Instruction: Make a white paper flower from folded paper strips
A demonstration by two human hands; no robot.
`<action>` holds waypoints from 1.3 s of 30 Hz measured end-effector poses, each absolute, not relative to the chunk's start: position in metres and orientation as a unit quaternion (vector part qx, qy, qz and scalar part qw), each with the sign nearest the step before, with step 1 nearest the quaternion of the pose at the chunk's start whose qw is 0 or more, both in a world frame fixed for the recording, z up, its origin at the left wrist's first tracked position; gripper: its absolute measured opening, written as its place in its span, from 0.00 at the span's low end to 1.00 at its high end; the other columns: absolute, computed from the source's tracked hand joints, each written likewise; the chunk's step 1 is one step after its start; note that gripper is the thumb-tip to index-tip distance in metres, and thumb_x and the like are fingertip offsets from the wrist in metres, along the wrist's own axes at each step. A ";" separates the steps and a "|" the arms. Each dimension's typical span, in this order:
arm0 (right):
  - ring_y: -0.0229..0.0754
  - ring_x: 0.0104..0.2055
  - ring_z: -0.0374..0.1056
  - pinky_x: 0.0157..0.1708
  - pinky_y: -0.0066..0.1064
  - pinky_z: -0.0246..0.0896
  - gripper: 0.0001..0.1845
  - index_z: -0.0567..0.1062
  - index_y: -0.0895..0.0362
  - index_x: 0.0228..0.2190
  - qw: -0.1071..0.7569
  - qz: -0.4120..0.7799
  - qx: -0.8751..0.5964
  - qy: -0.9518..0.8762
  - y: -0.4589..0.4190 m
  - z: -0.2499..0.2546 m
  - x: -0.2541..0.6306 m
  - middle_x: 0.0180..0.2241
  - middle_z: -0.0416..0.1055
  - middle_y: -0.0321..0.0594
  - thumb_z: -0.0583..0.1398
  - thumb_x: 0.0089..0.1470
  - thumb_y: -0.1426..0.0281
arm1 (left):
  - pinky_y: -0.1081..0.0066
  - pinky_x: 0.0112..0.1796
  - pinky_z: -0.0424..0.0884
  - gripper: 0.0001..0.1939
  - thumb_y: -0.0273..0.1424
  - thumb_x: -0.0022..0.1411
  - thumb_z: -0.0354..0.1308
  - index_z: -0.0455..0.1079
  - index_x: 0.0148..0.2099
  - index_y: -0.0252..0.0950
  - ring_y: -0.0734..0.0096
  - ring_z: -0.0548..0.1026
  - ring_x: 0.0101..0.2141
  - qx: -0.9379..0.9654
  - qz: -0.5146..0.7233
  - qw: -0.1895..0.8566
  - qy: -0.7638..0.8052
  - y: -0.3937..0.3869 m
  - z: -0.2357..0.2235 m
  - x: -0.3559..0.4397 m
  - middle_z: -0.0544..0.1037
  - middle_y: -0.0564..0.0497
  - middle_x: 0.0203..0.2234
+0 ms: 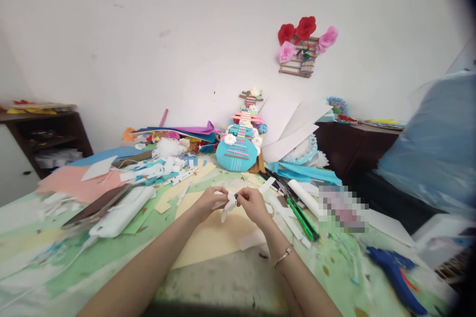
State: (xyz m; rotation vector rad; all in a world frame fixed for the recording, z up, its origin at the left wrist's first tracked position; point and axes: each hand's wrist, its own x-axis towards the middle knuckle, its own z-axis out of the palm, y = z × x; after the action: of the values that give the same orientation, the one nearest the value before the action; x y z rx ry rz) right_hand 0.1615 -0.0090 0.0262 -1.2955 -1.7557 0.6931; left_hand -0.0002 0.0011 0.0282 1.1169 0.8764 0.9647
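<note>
My left hand (209,201) and my right hand (253,204) meet over the middle of the table, fingers pinched together on a small white paper piece (228,206) held between them. A strip of it hangs down toward a cream sheet of paper (211,240) lying under my hands. A thin bracelet (282,256) circles my right wrist. Just right of my right hand lie green-handled tools (302,218) and white paper strips (284,215).
A turquoise paper guitar (238,146) leans at the back among coloured paper scraps. A white rounded case (119,213) lies at left on pink card (72,182). A blue glue gun (396,270) sits at the right. Paper flowers (303,42) hang on the wall.
</note>
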 end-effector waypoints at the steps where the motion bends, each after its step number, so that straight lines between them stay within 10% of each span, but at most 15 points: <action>1: 0.35 0.24 0.66 0.24 0.24 0.54 0.10 0.74 0.59 0.22 0.408 0.259 -0.523 -0.702 -0.014 0.024 0.161 0.20 0.72 0.37 0.54 0.47 0.71 | 0.72 0.30 0.66 0.11 0.28 0.38 0.65 0.69 0.28 0.31 0.70 0.74 0.25 0.484 0.427 0.657 0.390 -0.002 0.024 0.000 0.76 0.50 0.21; 39: 0.35 0.24 0.63 0.25 0.25 0.52 0.10 0.75 0.58 0.26 0.398 0.151 -0.496 -0.757 -0.032 0.006 0.162 0.23 0.72 0.36 0.53 0.50 0.71 | 0.73 0.28 0.62 0.07 0.24 0.35 0.63 0.70 0.23 0.30 0.73 0.69 0.22 0.543 0.479 0.565 0.396 -0.016 0.009 0.001 0.71 0.54 0.17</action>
State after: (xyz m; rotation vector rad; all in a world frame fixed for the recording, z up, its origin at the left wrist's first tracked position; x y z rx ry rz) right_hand 0.1620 -0.0322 0.0057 -1.2565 -1.9172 0.3818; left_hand 0.0013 -0.0160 0.0094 1.2778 0.9317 1.1266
